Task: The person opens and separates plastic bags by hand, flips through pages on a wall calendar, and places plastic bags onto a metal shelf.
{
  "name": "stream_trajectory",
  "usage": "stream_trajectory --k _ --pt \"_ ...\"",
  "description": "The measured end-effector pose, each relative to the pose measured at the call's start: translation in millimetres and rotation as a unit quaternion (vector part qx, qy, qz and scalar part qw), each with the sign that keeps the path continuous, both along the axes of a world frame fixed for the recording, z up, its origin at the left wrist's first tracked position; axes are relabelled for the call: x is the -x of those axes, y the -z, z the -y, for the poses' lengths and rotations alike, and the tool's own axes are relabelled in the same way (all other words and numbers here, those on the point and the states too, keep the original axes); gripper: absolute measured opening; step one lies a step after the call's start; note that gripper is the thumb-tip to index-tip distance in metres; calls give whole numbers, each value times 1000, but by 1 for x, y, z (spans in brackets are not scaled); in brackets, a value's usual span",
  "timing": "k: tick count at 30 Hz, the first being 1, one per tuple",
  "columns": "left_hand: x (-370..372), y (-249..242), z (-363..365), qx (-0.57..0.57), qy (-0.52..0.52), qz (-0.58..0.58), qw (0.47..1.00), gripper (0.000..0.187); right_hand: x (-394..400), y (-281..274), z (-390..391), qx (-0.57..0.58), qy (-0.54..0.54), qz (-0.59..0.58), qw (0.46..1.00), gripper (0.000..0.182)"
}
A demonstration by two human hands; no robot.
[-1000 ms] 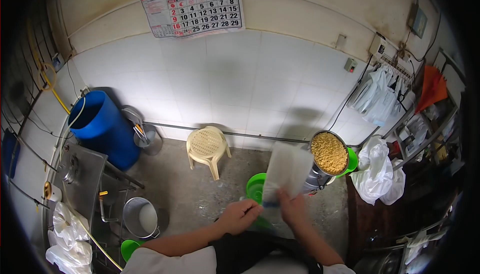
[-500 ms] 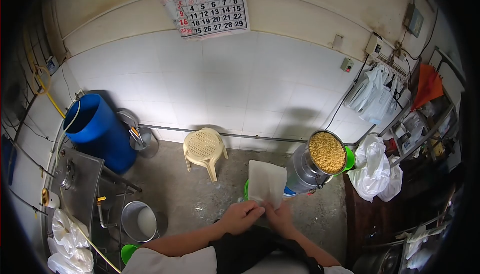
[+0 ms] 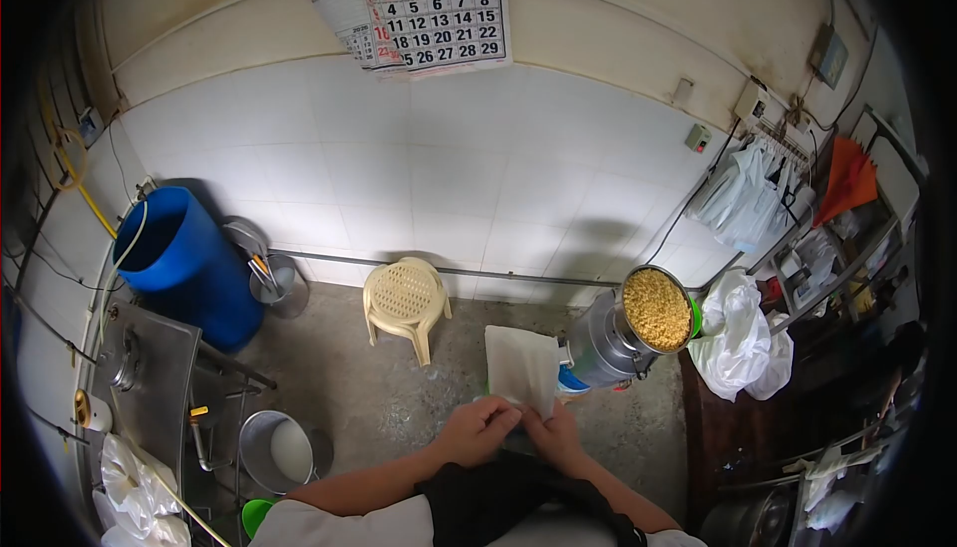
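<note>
Both hands pinch the lower edge of a flat off-white cloth, which stretches away from me above the floor. My left hand is closed at its near left corner, with the thumb toward the right. Close beside it, my right hand closes on the near right part of the edge. Whether the cloth is a single layer or a bag cannot be made out. Just to its right stands a metal grinding machine, its round hopper full of pale yellow soaked beans or grains.
A cream plastic stool stands near the tiled wall. To the left are a blue barrel, a metal sink table and a metal bucket with whitish contents. White plastic bags and a shelf rack sit to the right.
The view has shifted slightly. The cloth's far end has tilted and moved a little left and down; both hands keep their grip on its near edge.
</note>
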State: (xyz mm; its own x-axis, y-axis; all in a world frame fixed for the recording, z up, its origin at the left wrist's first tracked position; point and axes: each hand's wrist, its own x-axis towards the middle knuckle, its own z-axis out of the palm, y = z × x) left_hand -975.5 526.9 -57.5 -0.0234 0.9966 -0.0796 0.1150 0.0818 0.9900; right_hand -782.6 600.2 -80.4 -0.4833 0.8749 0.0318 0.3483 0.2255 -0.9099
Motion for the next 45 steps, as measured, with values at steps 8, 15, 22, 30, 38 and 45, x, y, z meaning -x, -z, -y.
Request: stream_trajectory --k 8,15,22,30,38,45 --pt "56 6 -8 -16 -12 39 999 36 55 -2 -5 -13 -14 18 1000 33" --pt "96 23 -18 -82 -38 54 994 48 93 3 -11 -35 -34 9 999 33" --pt "125 -6 -52 -55 -84 156 983 59 110 6 -37 -18 -33 21 999 34" --pt "157 -88 -147 -228 -114 -20 967 66 157 12 -129 5 -131 -24 991 40" --pt "156 -183 -265 -354 -95 -222 904 82 183 7 -222 28 -135 -66 988 42" --pt "204 -245 -333 -513 -254 -414 708 82 181 -8 -262 39 -97 -23 994 42"
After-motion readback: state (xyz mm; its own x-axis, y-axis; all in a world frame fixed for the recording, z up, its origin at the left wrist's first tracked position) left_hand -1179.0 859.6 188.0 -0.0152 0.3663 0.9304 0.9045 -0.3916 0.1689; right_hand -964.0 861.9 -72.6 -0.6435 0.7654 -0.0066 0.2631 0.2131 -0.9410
